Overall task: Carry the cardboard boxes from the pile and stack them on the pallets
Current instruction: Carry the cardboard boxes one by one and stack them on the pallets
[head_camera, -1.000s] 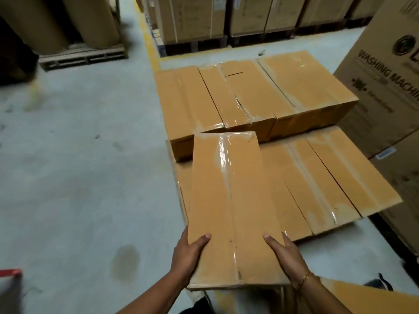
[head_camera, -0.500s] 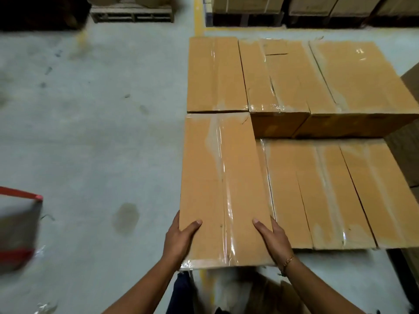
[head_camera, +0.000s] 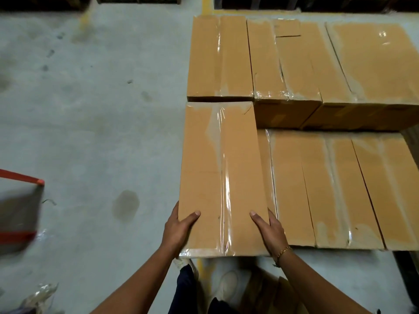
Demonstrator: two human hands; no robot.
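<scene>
I have the long taped cardboard box gripped at its near end, my left hand wrapped around the left edge with the thumb lying on top, my right hand doing the same on the right edge. The box fills the lower centre of the frame, its far end just short of the upper-tier box in the upper middle, its right side against the step of the taller row and overlapping the lower layer of boxes to the right.

The step, as I judge it, is seating this box as the next piece of the upper tier on the left of the stack. To do it well I want the far end pushed flush to the box ahead, with no gap, and the left side lined up with that box's left edge so the column stays straight. I should lower it flat, not nose-first, and slide my fingers out from underneath only once the weight rests on the layer below. The clear tape is slick, so I'll press with my palms, not fingertips. Whether the pallet shows beneath, I cannot tell.
</scene>
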